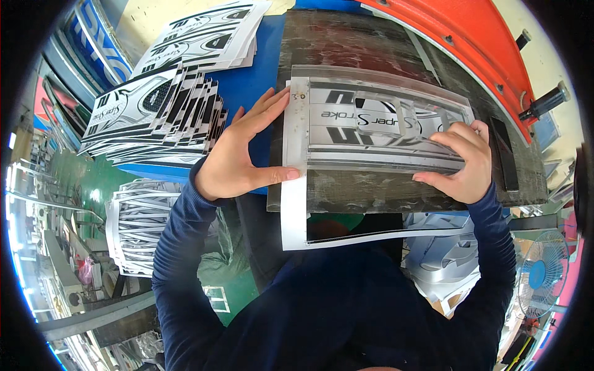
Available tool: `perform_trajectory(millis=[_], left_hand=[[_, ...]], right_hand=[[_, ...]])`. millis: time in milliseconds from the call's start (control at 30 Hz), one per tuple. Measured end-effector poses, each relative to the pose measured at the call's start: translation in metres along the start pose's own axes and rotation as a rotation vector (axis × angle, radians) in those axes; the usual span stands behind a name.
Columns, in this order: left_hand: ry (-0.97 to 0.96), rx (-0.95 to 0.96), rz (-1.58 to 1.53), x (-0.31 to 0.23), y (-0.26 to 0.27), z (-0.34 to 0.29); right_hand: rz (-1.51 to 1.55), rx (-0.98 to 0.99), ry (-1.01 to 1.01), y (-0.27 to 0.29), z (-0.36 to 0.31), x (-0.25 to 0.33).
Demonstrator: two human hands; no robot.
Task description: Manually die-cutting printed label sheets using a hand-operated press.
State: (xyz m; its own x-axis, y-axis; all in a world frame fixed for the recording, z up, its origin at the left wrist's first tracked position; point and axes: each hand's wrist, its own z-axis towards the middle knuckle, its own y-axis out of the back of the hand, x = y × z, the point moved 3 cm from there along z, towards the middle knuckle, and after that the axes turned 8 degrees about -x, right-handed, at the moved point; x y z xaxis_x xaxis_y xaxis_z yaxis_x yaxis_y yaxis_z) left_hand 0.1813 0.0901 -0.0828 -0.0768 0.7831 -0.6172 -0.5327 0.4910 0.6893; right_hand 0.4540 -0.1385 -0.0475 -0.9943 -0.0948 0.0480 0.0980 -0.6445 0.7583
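Note:
A clear, see-through cutting die (383, 162) with raised walls and inner frames lies on a printed white sheet (294, 222) with black and grey graphics. The sheet's lower strip sticks out past the near edge of a dark, scuffed board (359, 191). My left hand (238, 151) is open at the die's left end, fingers and thumb stretched apart, their tips on the sheet's left margin and the die's edge. At the other end my right hand (467, 161) grips the die's right part, its fingers bent over the wall and its thumb along the near side.
Left of the board, a pile of cut printed pieces (154, 117) and a stack of printed sheets (204, 37) lie on a blue surface (263, 62). An orange-red machine part (470, 43) arches over the far right. Below are paper offcuts (442, 253); a fan (541, 275) stands right.

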Motion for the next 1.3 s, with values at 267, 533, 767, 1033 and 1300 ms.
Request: perform_trajectory(millis=[267,533,767,1033,1300], left_hand=[[0.041,-0.001,0.027,-0.004,0.000,-0.001],[0.037,-0.001,0.021,-0.004,0.001,-0.001],[0.058,-0.001,0.035,-0.006,0.002,-0.003],[0.080,0.015,-0.047,0.001,-0.002,0.002],[0.153,-0.009,-0.147,0.008,-0.005,0.002]], right_hand=[[0.003,-0.001,0.020,0.000,0.001,0.001],[-0.013,0.026,0.014,0.000,0.000,0.000],[0.011,0.098,0.021,0.006,0.005,0.001],[0.201,0.183,-0.437,0.031,-0.040,-0.059],[0.259,0.180,-0.410,0.023,-0.060,-0.066]])
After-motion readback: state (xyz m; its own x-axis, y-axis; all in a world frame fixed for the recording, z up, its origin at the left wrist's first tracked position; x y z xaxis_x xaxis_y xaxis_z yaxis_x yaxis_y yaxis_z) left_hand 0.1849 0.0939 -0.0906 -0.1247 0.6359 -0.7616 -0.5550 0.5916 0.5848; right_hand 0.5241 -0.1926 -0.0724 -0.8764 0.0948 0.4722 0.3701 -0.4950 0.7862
